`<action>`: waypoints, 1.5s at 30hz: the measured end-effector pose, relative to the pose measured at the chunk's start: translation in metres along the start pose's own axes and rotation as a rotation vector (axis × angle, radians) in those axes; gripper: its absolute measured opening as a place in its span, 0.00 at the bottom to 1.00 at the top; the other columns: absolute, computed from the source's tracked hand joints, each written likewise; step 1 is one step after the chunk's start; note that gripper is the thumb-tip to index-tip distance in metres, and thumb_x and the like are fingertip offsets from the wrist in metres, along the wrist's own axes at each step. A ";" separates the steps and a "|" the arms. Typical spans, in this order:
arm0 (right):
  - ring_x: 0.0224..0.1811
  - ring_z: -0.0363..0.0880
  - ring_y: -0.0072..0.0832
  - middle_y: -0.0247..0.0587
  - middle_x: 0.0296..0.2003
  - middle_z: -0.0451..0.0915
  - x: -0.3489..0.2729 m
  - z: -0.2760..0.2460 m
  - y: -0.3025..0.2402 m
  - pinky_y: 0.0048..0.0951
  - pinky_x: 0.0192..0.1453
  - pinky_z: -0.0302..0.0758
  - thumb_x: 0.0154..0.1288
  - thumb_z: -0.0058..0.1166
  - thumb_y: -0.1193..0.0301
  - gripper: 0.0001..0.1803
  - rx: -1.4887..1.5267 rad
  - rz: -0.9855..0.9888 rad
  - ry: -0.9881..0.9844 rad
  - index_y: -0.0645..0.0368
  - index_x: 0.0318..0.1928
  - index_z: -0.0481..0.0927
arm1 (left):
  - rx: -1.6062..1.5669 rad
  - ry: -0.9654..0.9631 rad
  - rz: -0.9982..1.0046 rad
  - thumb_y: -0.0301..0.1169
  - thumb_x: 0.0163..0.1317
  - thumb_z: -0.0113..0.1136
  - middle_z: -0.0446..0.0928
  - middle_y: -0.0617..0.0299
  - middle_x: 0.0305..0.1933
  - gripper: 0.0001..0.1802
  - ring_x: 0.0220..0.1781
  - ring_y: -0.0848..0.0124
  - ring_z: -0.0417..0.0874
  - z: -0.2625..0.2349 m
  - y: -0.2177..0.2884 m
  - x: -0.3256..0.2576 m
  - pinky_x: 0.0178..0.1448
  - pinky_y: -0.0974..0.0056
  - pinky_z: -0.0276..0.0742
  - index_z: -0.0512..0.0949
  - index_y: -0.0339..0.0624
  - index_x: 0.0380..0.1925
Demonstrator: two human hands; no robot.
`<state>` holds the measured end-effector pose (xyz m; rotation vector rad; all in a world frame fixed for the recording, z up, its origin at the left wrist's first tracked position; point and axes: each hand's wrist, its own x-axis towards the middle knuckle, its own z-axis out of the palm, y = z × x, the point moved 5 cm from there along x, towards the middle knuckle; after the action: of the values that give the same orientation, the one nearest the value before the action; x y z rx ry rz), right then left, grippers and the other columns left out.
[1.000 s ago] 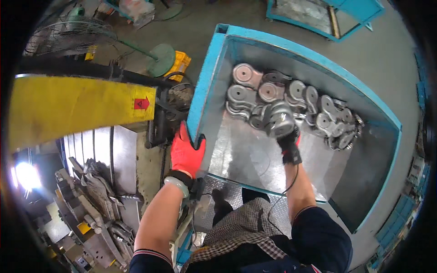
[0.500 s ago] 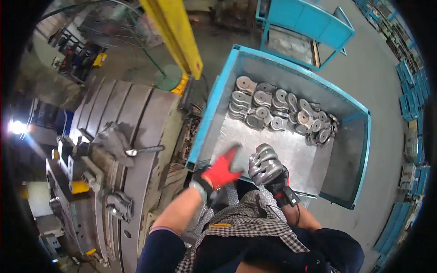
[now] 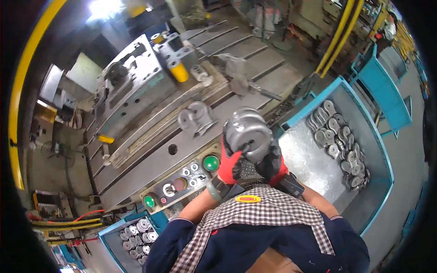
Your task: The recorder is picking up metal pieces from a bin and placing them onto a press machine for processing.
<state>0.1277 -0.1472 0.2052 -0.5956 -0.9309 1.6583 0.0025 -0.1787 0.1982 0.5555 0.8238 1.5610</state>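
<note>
In front of my chest I hold a stack of rounded grey pressed metal parts (image 3: 248, 132). My left hand (image 3: 231, 164), in a red and black glove, is closed round its left side, thumb across the front. On the other side my right hand (image 3: 272, 163), gloved the same way, is closed round the stack's right edge; its fingers are partly hidden. Just left of the stack, a few similar metal parts (image 3: 196, 119) lie on the slotted metal machine bed (image 3: 154, 159). A control panel (image 3: 180, 182) with green buttons is below the bed's edge.
At the right stands a blue-rimmed bin (image 3: 314, 170) with several rows of similar parts. Another blue bin (image 3: 111, 250) with parts is at lower left. A metal die block (image 3: 136, 98) and a black-handled tool (image 3: 268, 94) rest on the bed. A blue cart (image 3: 387, 91) stands behind.
My view has turned left toward the machine bed. The stack, earlier in my right hand over the right bin, is now before the bed, and my left hand has taken hold of it too.
</note>
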 end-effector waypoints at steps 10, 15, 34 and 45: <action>0.55 0.67 0.26 0.44 0.54 0.69 -0.002 0.061 0.106 0.25 0.59 0.63 0.68 0.40 0.68 0.23 -0.746 -0.218 -0.759 0.64 0.61 0.60 | -0.166 0.402 0.314 0.37 0.60 0.49 0.74 0.58 0.48 0.16 0.52 0.62 0.73 -0.201 0.074 -0.026 0.59 0.56 0.66 0.74 0.41 0.44; 0.55 0.69 0.30 0.44 0.54 0.71 -0.031 -0.015 0.088 0.27 0.60 0.63 0.68 0.42 0.62 0.25 -1.246 -0.484 -0.833 0.65 0.59 0.64 | 0.033 0.547 0.321 0.38 0.57 0.52 0.75 0.58 0.46 0.15 0.50 0.62 0.74 -0.303 0.088 -0.012 0.58 0.58 0.67 0.77 0.43 0.41; 0.42 0.74 0.32 0.41 0.46 0.75 -0.177 -0.253 0.079 0.32 0.41 0.69 0.63 0.33 0.40 0.35 -0.202 0.584 0.480 0.56 0.57 0.66 | 1.597 0.474 -0.061 0.52 0.55 0.52 0.69 0.44 0.55 0.35 0.57 0.49 0.70 -0.307 0.138 0.085 0.60 0.56 0.65 0.65 0.36 0.55; 0.39 0.74 0.26 0.37 0.39 0.77 -0.159 -0.256 0.077 0.27 0.42 0.70 0.66 0.41 0.51 0.24 -0.455 0.451 0.489 0.59 0.48 0.73 | 1.995 0.349 -0.042 0.58 0.57 0.43 0.72 0.43 0.51 0.34 0.55 0.49 0.70 -0.224 0.197 0.096 0.58 0.54 0.65 0.73 0.41 0.49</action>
<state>0.3283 -0.2363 -0.0145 -1.5372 -0.8433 1.5679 -0.3071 -0.1316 0.1978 1.5719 2.5251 0.2520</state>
